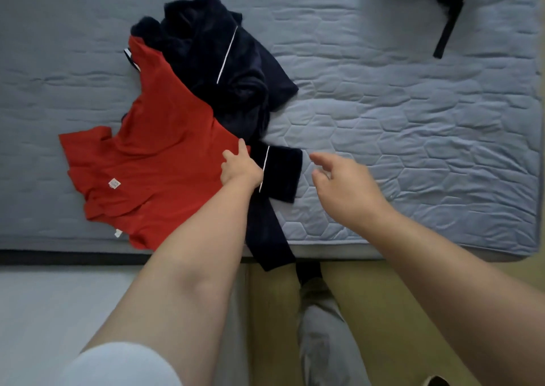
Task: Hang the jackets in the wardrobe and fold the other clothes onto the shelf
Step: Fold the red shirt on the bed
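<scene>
So, get the red shirt off the pile first

Looks like the left hand point(240, 167) is lying on the red shirt point(153, 161) at its right edge, but I can't tell if it's actually pinching. The right hand point(345, 185) hovers loose-fingered and holds nothing, right by the navy top point(218, 61) and its cuff. I'd grab two edges and lift it clear. The shirt's crumpled on the mattress point(413, 120) with tags showing, probably inside out, touching the navy top.

A single wide-angle camera on the person's head looks steeply down and slightly forward across the near edge of the grey-blue quilted mattress point(413, 120). It sits close. Both bare forearms enter from the bottom of the frame, and the left hand point(240, 168) and right hand point(345, 191) sit mid-frame. The red short-sleeved shirt point(153, 155) lies left of centre. The bed's far side is cropped at the top, and the yellowish floor point(383, 297) fills the near strip.
</scene>
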`<state>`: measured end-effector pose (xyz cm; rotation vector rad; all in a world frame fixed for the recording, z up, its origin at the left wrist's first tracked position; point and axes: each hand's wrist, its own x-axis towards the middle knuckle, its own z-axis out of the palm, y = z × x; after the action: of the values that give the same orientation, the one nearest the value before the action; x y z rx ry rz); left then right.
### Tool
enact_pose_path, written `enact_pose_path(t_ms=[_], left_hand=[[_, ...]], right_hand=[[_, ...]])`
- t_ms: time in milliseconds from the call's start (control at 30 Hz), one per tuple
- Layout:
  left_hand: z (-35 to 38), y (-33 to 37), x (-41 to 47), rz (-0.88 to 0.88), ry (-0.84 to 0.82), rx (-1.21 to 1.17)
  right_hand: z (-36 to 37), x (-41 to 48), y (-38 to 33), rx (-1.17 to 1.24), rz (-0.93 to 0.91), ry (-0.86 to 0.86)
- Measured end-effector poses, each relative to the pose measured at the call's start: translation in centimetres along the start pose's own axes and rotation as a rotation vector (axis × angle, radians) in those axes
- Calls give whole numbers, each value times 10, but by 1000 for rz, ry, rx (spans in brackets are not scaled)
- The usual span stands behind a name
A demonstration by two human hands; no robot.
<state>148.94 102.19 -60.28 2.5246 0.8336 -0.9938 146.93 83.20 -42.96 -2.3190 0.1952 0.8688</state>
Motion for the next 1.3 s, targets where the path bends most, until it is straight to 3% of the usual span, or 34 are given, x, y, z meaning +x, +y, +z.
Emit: enact_pose_path(t_ms=[233,400,633,900,1067,1300], left_hand=[[15,-6,32,7,90,94],[-4,-18,14,34,244,-47],[-65,-55,-92,117,618,-356],[-168,-50,-227,168,801,-588],[-221,-23,-331,360,870,-659],[-250,40,-461,747,719,-783]], right_hand=[[27,19,15,7,36,-32],[27,10,11,-25,30,-92],[-4,-43,-16,-33,-28,-154],[-57,-126,-49,-22,-165,-149],[-96,-186,-57,-40,-313,-105],[-185,-255,-35,-75,-539,107]])
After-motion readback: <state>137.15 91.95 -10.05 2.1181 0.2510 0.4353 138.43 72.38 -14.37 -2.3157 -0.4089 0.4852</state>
